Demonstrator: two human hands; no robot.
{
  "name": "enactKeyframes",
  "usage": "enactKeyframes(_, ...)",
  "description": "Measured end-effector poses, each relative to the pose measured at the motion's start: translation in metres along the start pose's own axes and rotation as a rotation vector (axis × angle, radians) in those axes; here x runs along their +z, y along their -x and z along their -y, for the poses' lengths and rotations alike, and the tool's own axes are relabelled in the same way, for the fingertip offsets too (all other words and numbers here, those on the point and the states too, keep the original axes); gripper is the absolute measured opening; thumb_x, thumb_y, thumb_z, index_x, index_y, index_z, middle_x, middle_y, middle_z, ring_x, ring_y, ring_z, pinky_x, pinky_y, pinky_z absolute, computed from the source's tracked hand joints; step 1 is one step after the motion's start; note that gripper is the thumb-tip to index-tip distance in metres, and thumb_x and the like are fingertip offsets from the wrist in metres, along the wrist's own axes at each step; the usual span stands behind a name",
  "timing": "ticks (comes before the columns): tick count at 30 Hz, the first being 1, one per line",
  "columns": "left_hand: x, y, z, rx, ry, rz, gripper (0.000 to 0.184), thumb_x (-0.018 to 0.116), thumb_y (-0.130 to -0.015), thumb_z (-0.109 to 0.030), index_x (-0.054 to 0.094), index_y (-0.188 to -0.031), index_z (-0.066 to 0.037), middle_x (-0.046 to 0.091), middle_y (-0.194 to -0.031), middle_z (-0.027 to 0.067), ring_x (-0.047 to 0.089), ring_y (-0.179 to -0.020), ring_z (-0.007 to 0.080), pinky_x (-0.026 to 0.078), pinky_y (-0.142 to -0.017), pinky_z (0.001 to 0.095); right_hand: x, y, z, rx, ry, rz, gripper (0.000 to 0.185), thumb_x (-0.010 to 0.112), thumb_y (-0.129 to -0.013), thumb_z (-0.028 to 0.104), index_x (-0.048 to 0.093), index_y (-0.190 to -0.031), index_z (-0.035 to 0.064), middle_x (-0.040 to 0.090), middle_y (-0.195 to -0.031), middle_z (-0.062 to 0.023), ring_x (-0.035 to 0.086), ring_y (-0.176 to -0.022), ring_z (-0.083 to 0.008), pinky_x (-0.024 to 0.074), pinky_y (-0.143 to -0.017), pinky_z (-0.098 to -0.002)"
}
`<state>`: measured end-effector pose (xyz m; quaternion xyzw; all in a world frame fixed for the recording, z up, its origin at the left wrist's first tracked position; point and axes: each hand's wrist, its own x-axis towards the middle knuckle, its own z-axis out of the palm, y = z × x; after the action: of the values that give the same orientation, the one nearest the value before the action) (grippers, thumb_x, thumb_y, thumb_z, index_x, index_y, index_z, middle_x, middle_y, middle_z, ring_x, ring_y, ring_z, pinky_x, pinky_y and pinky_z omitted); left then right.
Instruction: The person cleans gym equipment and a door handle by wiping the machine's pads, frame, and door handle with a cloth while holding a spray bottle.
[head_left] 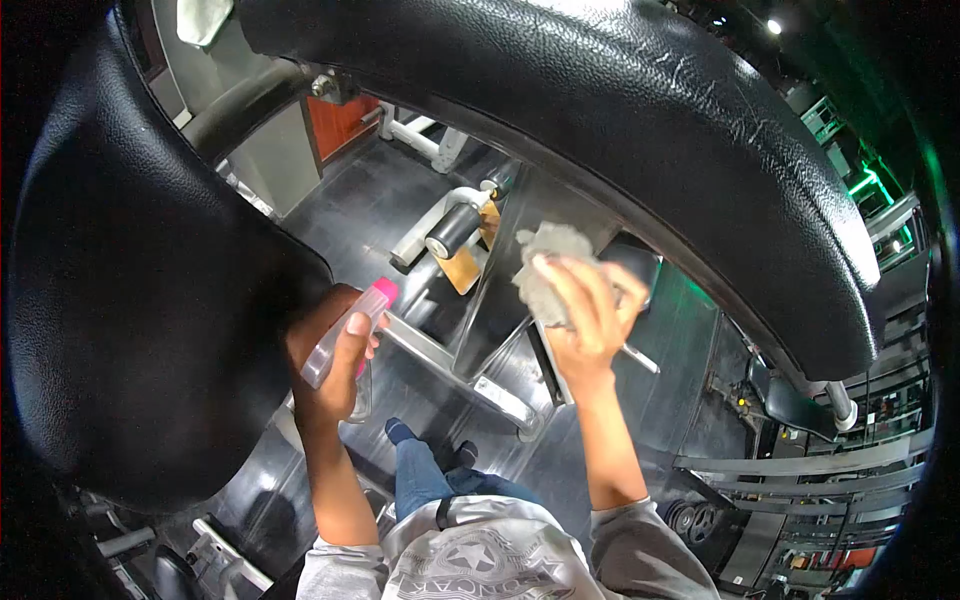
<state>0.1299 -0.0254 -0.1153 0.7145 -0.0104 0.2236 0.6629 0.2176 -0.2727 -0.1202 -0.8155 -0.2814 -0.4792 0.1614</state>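
My left hand (pixel 345 365) is wrapped round a clear spray bottle (pixel 322 362) with a pink top, beside the large black padded cushion (pixel 150 280) at the left. In my right hand (pixel 590 310) is a crumpled grey-white cloth (pixel 545 285), with the fingers pressed on it. That hand is below the long curved black pad (pixel 600 100), which crosses the top of the view. Whether the cloth touches any surface cannot be made out.
A metal bar (pixel 225 115) joins the pads at the upper left. White machine frames (pixel 435 355) and a black roller (pixel 454 231) stand below. Weight plates (pixel 690 522) lie at the lower right. My feet are on the dark floor (pixel 330 230).
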Motion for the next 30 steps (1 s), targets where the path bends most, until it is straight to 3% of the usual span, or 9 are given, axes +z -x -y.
enactKeyframes(2,0.003,-0.001,-0.001,0.023,-0.015,-0.005,0.044,0.054,-0.096,-0.040,0.067,-0.092,0.002,0.063,-0.077,0.0043,0.054,-0.062,0.0094,0.042,-0.057,0.0246,0.011,0.039,-0.003,0.018,-0.058,0.128,0.052,0.065,-0.063,0.008,0.073,-0.110,0.0294,0.064,-0.105,0.0091,0.050,-0.099,-0.0203,0.0361,-0.085,-0.0362)
enactKeyframes(6,0.006,0.005,0.009,-0.009,0.011,0.041,0.043,0.053,-0.096,-0.038,0.067,-0.090,0.002,0.062,-0.076,0.0044,0.054,-0.062,0.0090,0.042,-0.056,0.0243,0.032,0.110,-0.014,-0.032,-0.062,0.328,0.055,0.066,-0.061,0.006,0.073,-0.109,0.0319,0.062,-0.109,0.0084,0.051,-0.098,-0.0219,0.0400,-0.084,-0.0354)
enactKeyframes(9,0.007,0.011,0.029,-0.057,0.009,0.084,0.041,0.054,-0.095,-0.037,0.065,-0.085,0.001,0.061,-0.074,0.0048,0.055,-0.059,0.0088,0.042,-0.054,0.0242,0.030,0.106,-0.021,-0.053,-0.150,0.309,0.054,0.071,-0.061,0.006,0.073,-0.109,0.0299,0.059,-0.107,0.0055,0.051,-0.099,-0.0230,0.0430,-0.084,-0.0366)
enactKeyframes(14,0.017,0.026,0.042,-0.149,0.118,0.147,0.040,0.053,-0.093,-0.037,0.066,-0.085,0.000,0.063,-0.072,0.0066,0.055,-0.055,0.0110,0.044,-0.053,0.0259,0.013,0.021,-0.006,0.099,-0.187,-0.245,0.051,0.080,-0.056,0.006,0.076,-0.103,0.0265,0.054,-0.101,-0.0018,0.053,-0.100,-0.0256,0.0457,-0.085,-0.0384)
enactKeyframes(18,0.032,0.047,0.066,-0.182,0.240,0.124,0.038,0.049,-0.095,-0.029,0.066,-0.085,0.003,0.064,-0.073,0.0086,0.056,-0.054,0.0130,0.045,-0.053,0.0273,0.031,0.085,-0.011,0.137,-0.189,0.003,0.054,0.073,-0.055,0.000,0.076,-0.101,0.0280,0.055,-0.099,-0.0012,0.054,-0.098,-0.0251,0.0459,-0.087,-0.0397)
enactKeyframes(21,0.033,0.058,0.078,-0.197,0.234,0.147,0.037,0.047,-0.096,-0.026,0.065,-0.084,0.004,0.065,-0.072,0.0087,0.057,-0.052,0.0136,0.045,-0.052,0.0277,0.048,0.140,-0.005,0.180,-0.173,0.190,0.060,0.067,-0.055,-0.005,0.077,-0.103,0.0291,0.059,-0.095,0.0025,0.055,-0.094,-0.0242,0.0483,-0.082,-0.0365)
enactKeyframes(24,0.035,0.068,0.089,-0.279,0.271,0.116,0.038,0.048,-0.095,-0.029,0.066,-0.086,0.004,0.066,-0.071,0.0090,0.057,-0.051,0.0130,0.046,-0.051,0.0270,0.048,0.156,0.004,0.301,-0.199,0.242,0.059,0.069,-0.056,-0.006,0.077,-0.102,0.0294,0.063,-0.098,0.0046,0.055,-0.090,-0.0230,0.0489,-0.079,-0.0356)
enactKeyframes(30,0.041,0.076,0.098,-0.379,0.264,0.081,0.043,0.049,-0.095,-0.034,0.067,-0.092,0.005,0.066,-0.072,0.0091,0.057,-0.051,0.0121,0.045,-0.050,0.0257,0.033,0.055,0.015,0.209,-0.193,-0.101,0.045,0.077,-0.061,-0.001,0.077,-0.100,0.0221,0.070,-0.100,0.0021,0.058,-0.081,-0.0206,0.0453,-0.073,-0.0339)
